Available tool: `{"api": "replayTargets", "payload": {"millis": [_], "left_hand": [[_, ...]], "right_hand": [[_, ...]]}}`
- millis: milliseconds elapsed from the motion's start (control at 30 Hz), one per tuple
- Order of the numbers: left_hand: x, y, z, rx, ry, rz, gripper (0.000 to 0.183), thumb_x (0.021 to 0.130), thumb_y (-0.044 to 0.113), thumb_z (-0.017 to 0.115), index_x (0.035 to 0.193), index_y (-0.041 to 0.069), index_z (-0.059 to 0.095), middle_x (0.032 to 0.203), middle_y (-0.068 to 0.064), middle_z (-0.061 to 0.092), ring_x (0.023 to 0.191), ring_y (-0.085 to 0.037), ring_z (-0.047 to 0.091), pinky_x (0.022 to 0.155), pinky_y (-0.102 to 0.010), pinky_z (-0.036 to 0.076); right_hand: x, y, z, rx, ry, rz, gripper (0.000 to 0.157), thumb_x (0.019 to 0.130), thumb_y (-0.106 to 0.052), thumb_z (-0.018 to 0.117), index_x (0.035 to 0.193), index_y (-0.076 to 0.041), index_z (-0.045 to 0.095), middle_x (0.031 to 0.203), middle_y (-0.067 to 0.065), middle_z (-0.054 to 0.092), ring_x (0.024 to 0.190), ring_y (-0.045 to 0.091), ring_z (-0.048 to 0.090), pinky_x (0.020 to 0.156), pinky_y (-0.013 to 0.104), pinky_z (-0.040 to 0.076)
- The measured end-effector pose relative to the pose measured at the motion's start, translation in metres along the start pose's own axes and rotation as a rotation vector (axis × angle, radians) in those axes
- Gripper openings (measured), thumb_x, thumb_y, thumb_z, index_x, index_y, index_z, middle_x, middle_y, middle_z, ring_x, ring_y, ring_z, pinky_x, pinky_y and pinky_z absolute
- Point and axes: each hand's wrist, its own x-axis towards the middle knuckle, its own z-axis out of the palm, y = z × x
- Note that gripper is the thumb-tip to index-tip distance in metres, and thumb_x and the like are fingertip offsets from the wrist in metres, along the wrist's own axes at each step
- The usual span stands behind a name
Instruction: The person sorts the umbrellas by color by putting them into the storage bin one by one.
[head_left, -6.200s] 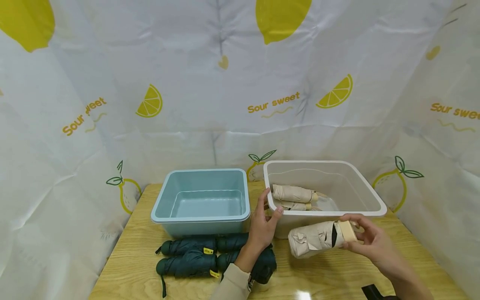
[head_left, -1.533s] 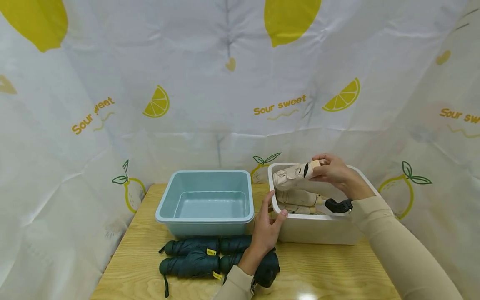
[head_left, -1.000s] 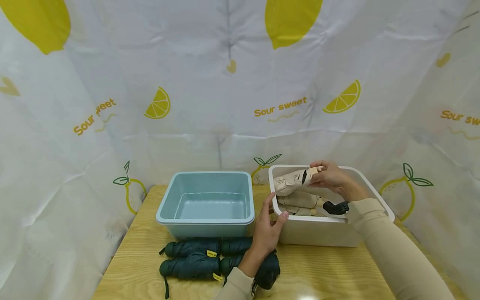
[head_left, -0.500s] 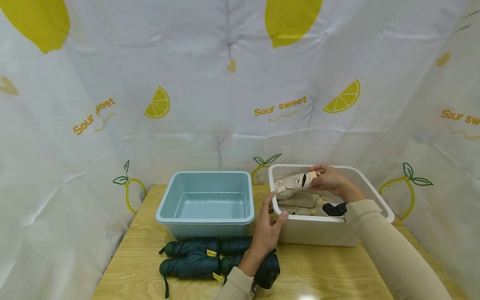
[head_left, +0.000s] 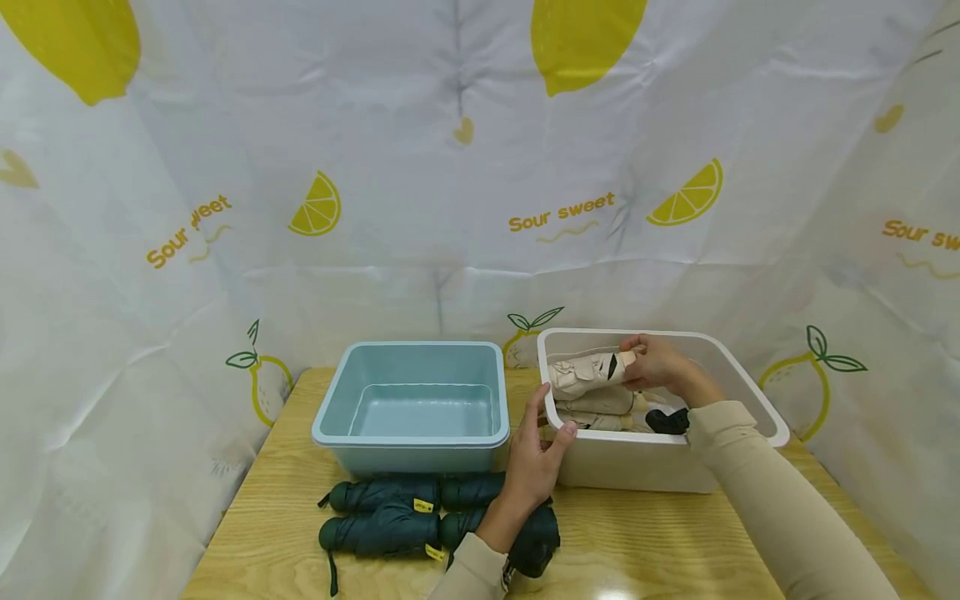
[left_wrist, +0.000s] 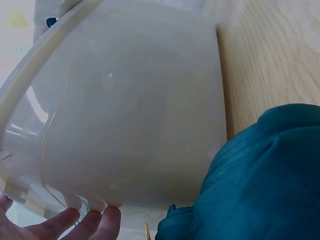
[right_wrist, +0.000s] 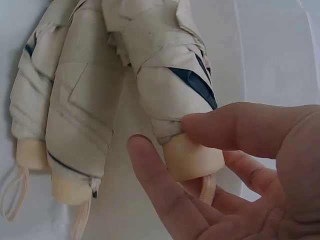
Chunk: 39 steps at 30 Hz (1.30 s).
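My right hand (head_left: 660,367) reaches inside the white bin (head_left: 637,462) and holds a beige folded umbrella (head_left: 585,375) near its cream handle end. In the right wrist view the thumb lies on the fabric just above the handle (right_wrist: 192,160), while the index finger stands off to the side. Beside it in the bin lie two more beige umbrellas (right_wrist: 80,110) with wrist loops. At the bin's front left corner, my left hand (head_left: 531,462) grips the rim, thumb toward the front and fingers along the left side. The left wrist view shows those fingers (left_wrist: 107,222) against the bin wall.
A light blue bin (head_left: 411,457) stands left of the white one. In front of it several dark green folded umbrellas (head_left: 382,532) lie in two rows on the wooden table (head_left: 255,542), partly under my left forearm. A lemon-print curtain (head_left: 405,292) encloses the back and sides.
Earlier the right hand held the beige umbrella in front of the white bin; it then moved over the rim and down inside. The left hand has stayed on the bin's corner.
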Motion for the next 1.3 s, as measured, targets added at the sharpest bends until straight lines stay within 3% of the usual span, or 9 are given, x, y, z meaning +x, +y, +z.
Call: {"api": "replayTargets", "payload": {"millis": [33,133,267,467,700,1033,1300], "left_hand": [[0.0,0.0,0.0,0.0,0.0,-0.001,0.068,0.102,0.045,0.058,0.161,0.031,0.027,0.149,-0.014,0.051,0.128,-0.029,0.055,0.086,-0.028,0.055],[0.0,0.0,0.0,0.004,0.0,-0.004,0.068,0.102,0.045,0.058,0.161,0.031,0.027,0.149,-0.014,0.051,0.128,-0.028,0.055,0.086,-0.028,0.055],[0.0,0.0,0.0,0.007,-0.001,-0.004,0.068,0.102,0.045,0.058,0.161,0.031,0.028,0.148,-0.014,0.051,0.127,-0.029,0.055,0.086,-0.028,0.055],[0.0,0.001,0.0,0.009,0.001,-0.004,0.065,0.102,0.046,0.057,0.159,0.041,0.027,0.148,-0.014,0.052,0.128,-0.029,0.055,0.087,-0.029,0.055],[0.0,0.001,0.0,0.006,0.005,-0.005,0.064,0.102,0.046,0.058,0.158,0.044,0.027,0.149,-0.014,0.051,0.129,-0.03,0.055,0.089,-0.029,0.055],[-0.001,0.001,0.0,0.002,-0.001,-0.009,0.063,0.102,0.046,0.058,0.157,0.045,0.027,0.151,-0.012,0.05,0.129,-0.029,0.055,0.089,-0.03,0.055],[0.0,0.001,0.0,-0.005,0.002,-0.009,0.064,0.102,0.046,0.058,0.158,0.043,0.028,0.151,-0.013,0.05,0.129,-0.03,0.055,0.089,-0.03,0.055]], "right_hand": [[0.0,0.001,-0.001,-0.01,-0.002,-0.002,0.061,0.087,0.01,0.063,0.14,0.013,0.033,0.127,0.038,0.042,0.087,0.024,0.068,0.08,0.036,0.061],[0.0,0.005,-0.002,-0.049,-0.004,-0.024,0.056,0.084,0.011,0.064,0.133,0.016,0.036,0.113,0.039,0.047,0.081,0.027,0.069,0.078,0.037,0.062],[0.0,0.006,-0.002,-0.149,0.021,-0.022,0.055,0.084,0.009,0.064,0.131,0.019,0.037,0.097,0.027,0.055,0.08,0.03,0.069,0.078,0.04,0.062],[-0.007,-0.001,0.002,-0.263,0.013,0.047,0.059,0.089,0.005,0.061,0.138,0.021,0.031,0.116,0.035,0.051,0.078,0.027,0.061,0.077,0.043,0.06],[-0.006,-0.001,0.001,-0.298,-0.006,0.07,0.063,0.093,0.002,0.058,0.144,0.022,0.028,0.137,0.047,0.04,0.1,0.04,0.062,0.089,0.051,0.058],[-0.011,-0.002,-0.003,-0.269,-0.04,0.072,0.061,0.098,-0.007,0.056,0.146,0.017,0.027,0.147,0.047,0.03,0.113,0.049,0.058,0.097,0.058,0.052],[-0.019,-0.011,-0.01,-0.265,-0.039,0.017,0.057,0.103,-0.012,0.053,0.146,0.015,0.028,0.143,0.043,0.038,0.1,0.034,0.063,0.087,0.046,0.056]]}}
